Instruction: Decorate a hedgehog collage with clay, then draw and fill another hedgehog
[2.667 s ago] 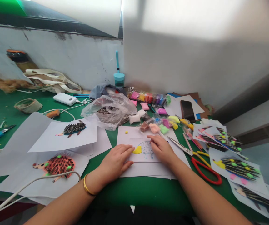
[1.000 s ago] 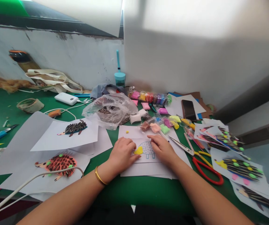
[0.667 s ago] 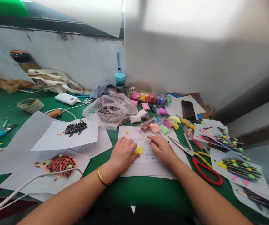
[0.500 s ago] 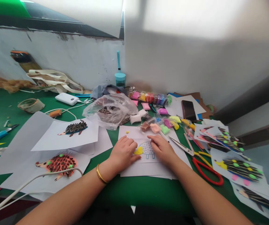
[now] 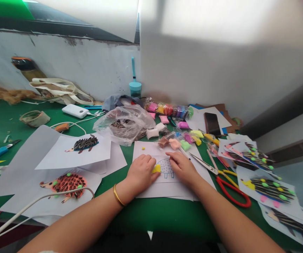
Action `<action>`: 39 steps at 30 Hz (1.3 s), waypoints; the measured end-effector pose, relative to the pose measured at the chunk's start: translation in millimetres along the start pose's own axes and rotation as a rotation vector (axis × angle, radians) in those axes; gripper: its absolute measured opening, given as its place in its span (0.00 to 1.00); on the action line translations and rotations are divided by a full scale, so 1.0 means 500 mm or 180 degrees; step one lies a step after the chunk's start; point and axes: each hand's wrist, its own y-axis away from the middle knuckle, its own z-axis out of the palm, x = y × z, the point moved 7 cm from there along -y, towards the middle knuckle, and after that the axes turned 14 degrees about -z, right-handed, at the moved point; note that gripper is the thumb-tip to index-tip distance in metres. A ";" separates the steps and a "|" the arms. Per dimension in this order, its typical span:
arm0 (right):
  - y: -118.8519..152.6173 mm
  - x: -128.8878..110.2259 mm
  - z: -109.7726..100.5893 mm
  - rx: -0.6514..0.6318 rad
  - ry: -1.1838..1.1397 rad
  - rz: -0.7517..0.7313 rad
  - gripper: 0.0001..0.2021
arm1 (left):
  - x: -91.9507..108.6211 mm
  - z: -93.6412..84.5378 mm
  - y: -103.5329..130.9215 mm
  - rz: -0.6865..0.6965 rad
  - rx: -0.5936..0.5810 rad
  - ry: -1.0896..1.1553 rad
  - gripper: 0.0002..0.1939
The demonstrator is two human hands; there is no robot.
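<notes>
A white sheet (image 5: 164, 189) lies in front of me with a hedgehog outline (image 5: 166, 166) drawn in blue. Yellow clay (image 5: 156, 169) covers the outline's left end. My left hand (image 5: 142, 172), a gold bangle on its wrist, rests on the sheet with fingers bent and close together, its thumb and fingertips against the yellow clay. On the drawing's right side lies my right hand (image 5: 183, 168), fingers partly spread and holding nothing. A tiny yellow ball (image 5: 143, 148) sits near the sheet's upper left.
Open red-handled scissors (image 5: 233, 191) lie at the right, beside finished hedgehog pictures (image 5: 270, 189). Clay packets (image 5: 174, 143) and a plastic bag of seeds (image 5: 125, 123) are behind the sheet. At the left are more hedgehog pictures (image 5: 67, 186) and a white cable (image 5: 35, 203).
My left hand has shifted slightly right over the yellow clay, and its thumb has drawn in closer to the fingers. My right hand has barely moved.
</notes>
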 end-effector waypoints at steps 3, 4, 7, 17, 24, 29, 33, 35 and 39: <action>0.000 0.000 -0.001 -0.0007 0.0014 -0.0006 0.18 | -0.010 0.001 -0.002 -0.0107 -0.0062 0.0148 0.14; 0.000 0.000 -0.001 -0.0002 0.0013 -0.0003 0.18 | -0.015 0.000 -0.001 -0.0083 -0.0099 0.0220 0.14; -0.001 -0.001 -0.003 0.0014 -0.0003 0.0008 0.17 | -0.027 -0.003 0.005 0.0213 -0.0280 0.0508 0.18; -0.001 -0.003 -0.002 -0.0011 0.0012 0.0010 0.17 | -0.030 -0.004 0.006 0.0259 -0.0190 0.0556 0.13; -0.001 -0.001 -0.001 -0.0033 0.0017 0.0020 0.18 | -0.034 -0.004 0.010 0.0318 -0.0286 0.0653 0.19; -0.002 -0.004 -0.003 -0.0027 0.0021 0.0014 0.17 | -0.031 -0.009 0.006 0.0225 -0.0232 0.0599 0.14; -0.001 -0.006 -0.005 -0.0006 0.0002 0.0014 0.17 | -0.038 -0.009 0.008 0.0295 -0.0298 0.0746 0.18; -0.001 -0.006 -0.005 0.0000 0.0004 0.0012 0.17 | -0.042 -0.008 0.009 0.0300 -0.0336 0.0799 0.21; 0.000 -0.004 -0.004 -0.0005 0.0013 0.0014 0.17 | -0.043 -0.007 0.007 0.0233 -0.0306 0.0764 0.17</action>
